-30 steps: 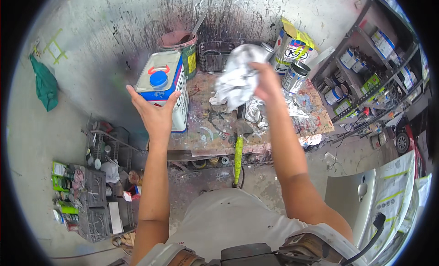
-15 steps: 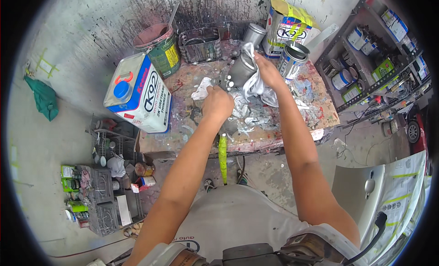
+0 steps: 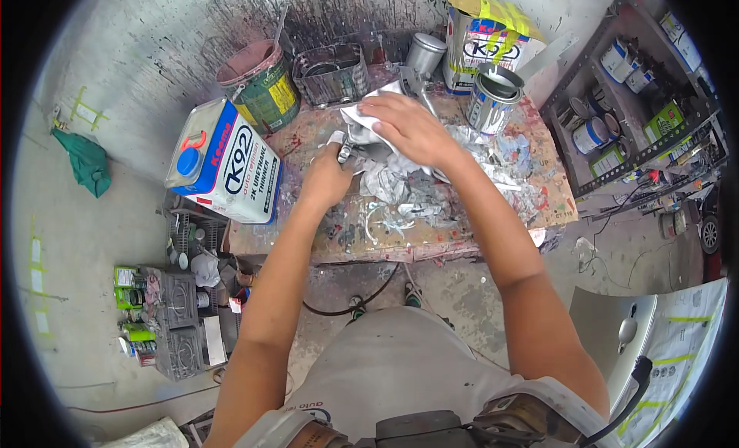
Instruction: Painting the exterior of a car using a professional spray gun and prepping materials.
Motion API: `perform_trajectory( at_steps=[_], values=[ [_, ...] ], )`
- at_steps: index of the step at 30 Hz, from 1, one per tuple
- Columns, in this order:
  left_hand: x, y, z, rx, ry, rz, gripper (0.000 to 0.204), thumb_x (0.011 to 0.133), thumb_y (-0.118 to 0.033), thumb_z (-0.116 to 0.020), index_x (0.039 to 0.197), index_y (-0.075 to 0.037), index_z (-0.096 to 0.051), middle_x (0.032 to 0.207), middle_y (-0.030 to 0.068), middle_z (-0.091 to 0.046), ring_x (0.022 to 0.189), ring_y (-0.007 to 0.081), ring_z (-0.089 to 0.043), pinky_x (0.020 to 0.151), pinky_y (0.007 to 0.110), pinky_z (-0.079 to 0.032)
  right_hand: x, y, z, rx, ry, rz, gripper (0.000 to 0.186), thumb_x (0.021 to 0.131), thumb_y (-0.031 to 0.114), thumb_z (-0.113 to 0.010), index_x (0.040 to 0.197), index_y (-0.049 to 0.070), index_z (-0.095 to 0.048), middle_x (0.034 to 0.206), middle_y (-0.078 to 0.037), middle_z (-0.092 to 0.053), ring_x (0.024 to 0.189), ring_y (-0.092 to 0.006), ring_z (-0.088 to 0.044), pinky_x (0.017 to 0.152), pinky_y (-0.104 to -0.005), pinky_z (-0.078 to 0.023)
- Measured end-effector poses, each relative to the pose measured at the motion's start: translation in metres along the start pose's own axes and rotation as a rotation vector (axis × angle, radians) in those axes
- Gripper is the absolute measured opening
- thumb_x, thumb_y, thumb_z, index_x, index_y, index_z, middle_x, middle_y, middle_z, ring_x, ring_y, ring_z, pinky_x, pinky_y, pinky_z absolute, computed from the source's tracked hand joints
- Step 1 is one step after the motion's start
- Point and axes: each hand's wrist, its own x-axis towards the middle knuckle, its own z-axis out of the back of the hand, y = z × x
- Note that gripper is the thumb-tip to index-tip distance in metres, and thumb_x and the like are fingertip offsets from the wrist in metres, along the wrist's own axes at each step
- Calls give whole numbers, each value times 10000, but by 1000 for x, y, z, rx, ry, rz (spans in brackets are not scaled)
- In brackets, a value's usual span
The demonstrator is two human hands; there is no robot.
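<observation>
My left hand point(image 3: 327, 177) is closed around a metal spray gun point(image 3: 346, 150) above the worktable, its silver nozzle end showing beside my fingers. My right hand point(image 3: 412, 130) lies over a white cloth point(image 3: 356, 123) and presses it against the gun's grey cup point(image 3: 376, 151). Hand and cloth hide most of the cup. Crumpled, grey-stained rags point(image 3: 385, 182) are spread on the tabletop just below both hands.
The paint-stained table point(image 3: 308, 240) holds a thinner can point(image 3: 231, 171) at left, a green bucket point(image 3: 269, 101), a plastic basket point(image 3: 331, 77), a silver cup point(image 3: 425, 55), an open paint tin point(image 3: 493, 101) and a taped can point(image 3: 489, 44). Shelves point(image 3: 585, 167) stand at right.
The spray gun has tilted and shifted left with my left hand. My right hand has moved left, from the cup's side to over it with the cloth. The yellow-wrapped piece below the gun no longer shows.
</observation>
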Motion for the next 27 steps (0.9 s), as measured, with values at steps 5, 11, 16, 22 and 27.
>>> perform_trajectory(
  at_steps=[5, 11, 16, 22, 27],
  values=[
    [-3, 3, -1, 21, -41, -34, 474, 782, -142, -604, 1211, 50, -543, 1146, 280, -598, 1095, 441, -563, 955, 460, -446, 20, -33, -8, 225, -59, -397, 471, 1010, 375, -368, 1263, 50, -596, 1332, -143, -562, 1279, -331, -472, 1065, -390, -368],
    [-6, 6, -2, 58, -48, -66, 419, 809, -169, -598, 1174, 35, -565, 1120, 268, -605, 1052, 437, -581, 933, 480, -456, 31, 5, -2, -79, 9, -29, 429, 975, 342, -382, 1110, 43, -658, 1142, -173, -646, 1079, -380, -583, 959, -445, -437],
    [-1, -4, -4, -9, -12, -62, 416, 804, -158, -592, 1172, 34, -570, 1124, 269, -612, 1047, 435, -585, 933, 478, -456, 46, -70, -18, -154, -85, -140, 419, 953, 334, -394, 967, 35, -687, 948, -235, -664, 926, -421, -624, 858, -500, -476],
    [-8, 5, -7, 64, -62, -27, 412, 809, -149, -588, 1181, 27, -571, 1133, 259, -621, 1057, 419, -589, 931, 470, -459, -33, -8, -29, 56, -310, -37, 471, 1024, 375, -363, 1371, 93, -509, 1412, -189, -482, 1342, -322, -427, 1098, -455, -336],
    [-7, 1, -2, 32, -31, 0, 398, 816, -142, -566, 1175, 31, -570, 1149, 263, -617, 1060, 419, -590, 920, 476, -464, -46, 25, -9, -3, -48, -256, 557, 1019, 398, -370, 1490, 104, -338, 1567, -109, -278, 1460, -303, -215, 1161, -532, -172]
  ],
)
